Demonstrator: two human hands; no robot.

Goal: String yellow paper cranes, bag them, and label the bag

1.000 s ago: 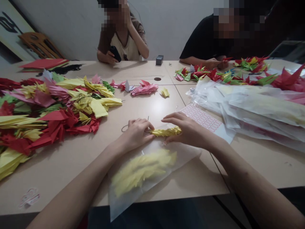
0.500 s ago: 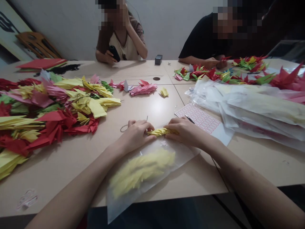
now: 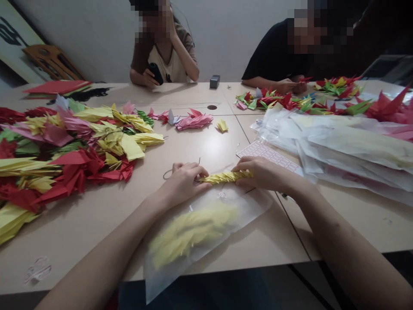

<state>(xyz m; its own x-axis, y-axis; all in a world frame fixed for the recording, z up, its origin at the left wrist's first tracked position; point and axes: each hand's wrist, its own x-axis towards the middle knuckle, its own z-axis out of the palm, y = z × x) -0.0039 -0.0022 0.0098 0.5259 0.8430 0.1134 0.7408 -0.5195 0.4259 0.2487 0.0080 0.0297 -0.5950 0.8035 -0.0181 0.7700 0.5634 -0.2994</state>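
Soft, rather dim indoor light falls across the scene, leaving a pale patch of glare mid-way along the bench point(image 3: 209, 146). The grey wall point(image 3: 97, 34) looks flat and dull, and the far right corner sinks into deep shadow. Faint shadows lie beneath the paper cranes point(image 3: 64, 146) on the left. Wide-angle distortion bows the bench's edges and stretches the forearms point(image 3: 97, 258) toward the lower corners. The yellow shapes inside the near plastic bag point(image 3: 190, 234) look blurred through the film.

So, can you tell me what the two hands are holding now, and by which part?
The left hand and right hand hold a tight row of yellow origami cranes, one at each end.
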